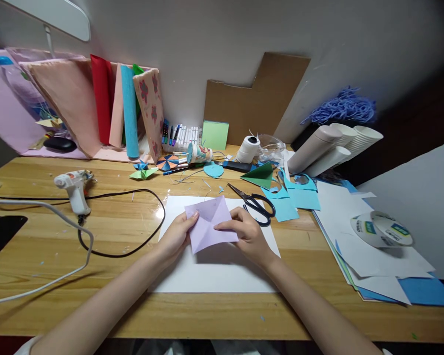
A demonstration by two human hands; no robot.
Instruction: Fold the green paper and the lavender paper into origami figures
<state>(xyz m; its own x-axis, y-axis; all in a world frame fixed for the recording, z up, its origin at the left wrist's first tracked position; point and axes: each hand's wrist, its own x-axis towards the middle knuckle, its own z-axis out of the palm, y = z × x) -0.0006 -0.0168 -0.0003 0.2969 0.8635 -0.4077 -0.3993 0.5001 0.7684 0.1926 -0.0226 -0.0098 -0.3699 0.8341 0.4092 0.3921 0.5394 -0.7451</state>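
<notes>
1. With twelve o'clock taken as toward the wall, the creased purple paper (210, 227) was held up above the white sheet (214, 278), and a shadow was cast beneath it.
2. At its nine o'clock edge it was pinched by the left hand (175, 236), nearly closed, the thumb on top and the fingers mostly hidden underneath.
3. At three o'clock it was met by the right hand (247, 236), partly curled, with one finger laid across the face; whether it was gripped from below could not be told.
4. A skewed crease could have been caused by a slip of that finger, and a bent corner by too hard a pinch.
5. The scissors (253, 203), lying near at two o'clock with blades slightly parted, could have been knocked by a sideways swing of the right hand.
6. The black cable (124, 255), looped at nine o'clock, could have been caught by a leftward sweep of the left arm, and the glue gun (74, 190) dragged with it.
7. Counted were one purple paper, one pair of scissors, one glue gun, one thread spool (248, 149) at one o'clock and one tape roll (366, 229) at three; the markers (187, 135) were too crowded for counting.
</notes>
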